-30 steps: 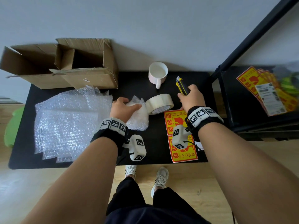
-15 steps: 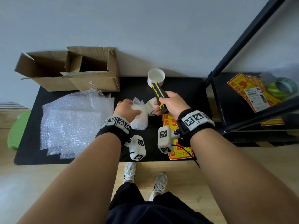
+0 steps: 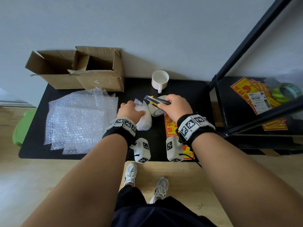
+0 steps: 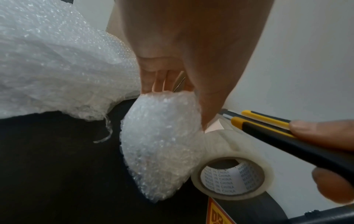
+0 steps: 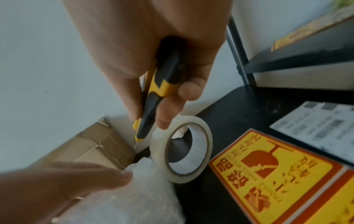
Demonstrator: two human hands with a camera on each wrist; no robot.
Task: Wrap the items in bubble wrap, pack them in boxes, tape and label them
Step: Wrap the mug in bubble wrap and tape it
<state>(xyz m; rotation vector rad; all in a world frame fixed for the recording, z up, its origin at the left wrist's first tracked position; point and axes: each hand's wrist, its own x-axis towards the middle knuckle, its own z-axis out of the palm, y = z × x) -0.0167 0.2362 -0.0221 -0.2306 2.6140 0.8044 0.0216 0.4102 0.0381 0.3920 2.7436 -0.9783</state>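
Two hands busy mid-desk: left hand (image 3: 131,110) presses bundle (image 4: 161,145) down, fingers over top; right hand (image 3: 177,107) grips knife (image 5: 153,106), blade out above tape (image 5: 182,151). Judgement: cut tape close to roll, blade angled off left fingers, bundle pinned firmly.

1. At the back left of the worktop (image 3: 180,86) we see two boxes (image 3: 98,69) side by side against the wall.
2. Before them lie bubble wrap sheets (image 3: 77,118).
3. The mug (image 3: 159,79) stands at the back centre.
4. Before it, the wrapped bundle (image 3: 144,118) touches the tape roll (image 3: 155,110) on its right.
5. Labels (image 3: 170,128) lie just before the roll.
6. Right of the worktop, a shelf (image 3: 237,112) carries more labels.
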